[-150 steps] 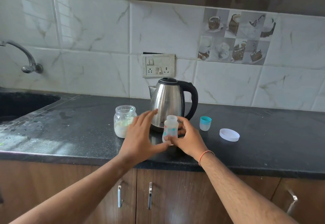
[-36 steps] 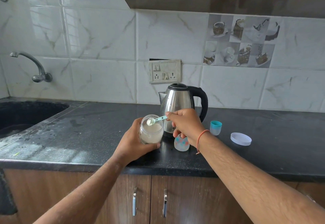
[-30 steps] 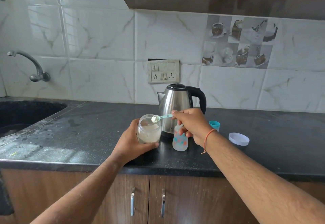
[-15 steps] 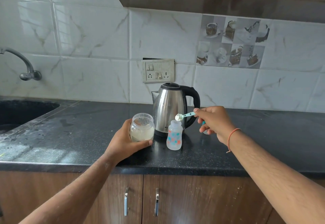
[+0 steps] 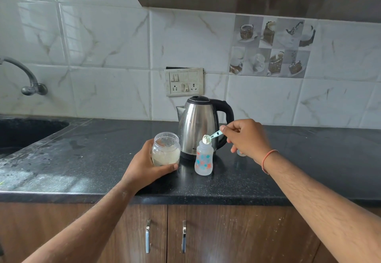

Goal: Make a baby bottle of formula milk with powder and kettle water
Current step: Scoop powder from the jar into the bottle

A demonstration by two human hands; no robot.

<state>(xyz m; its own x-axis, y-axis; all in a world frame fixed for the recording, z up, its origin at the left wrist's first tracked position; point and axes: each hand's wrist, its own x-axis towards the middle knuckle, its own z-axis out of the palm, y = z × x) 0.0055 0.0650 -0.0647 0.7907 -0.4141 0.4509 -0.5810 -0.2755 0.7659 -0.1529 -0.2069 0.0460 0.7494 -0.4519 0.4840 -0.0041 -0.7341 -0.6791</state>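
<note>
A small clear baby bottle (image 5: 204,159) with red and blue prints stands open on the black counter (image 5: 288,159), in front of the steel kettle (image 5: 198,124). My right hand (image 5: 247,139) pinches a teal scoop (image 5: 210,137) tipped right over the bottle's mouth, its bowl holding white powder. My left hand (image 5: 146,165) grips an open glass jar (image 5: 166,149) of white powder, standing on the counter left of the bottle.
A black sink (image 5: 24,132) with a tap (image 5: 24,75) lies at the far left. A switch and socket plate (image 5: 184,82) is on the tiled wall behind the kettle. Cabinet doors with metal handles (image 5: 165,236) sit below the counter. My right hand hides most of a small object behind it.
My right hand lifted a scoop of powder from the jar and carried it right to the bottle's mouth, tipping it there. My left hand set the jar down and still holds it.
</note>
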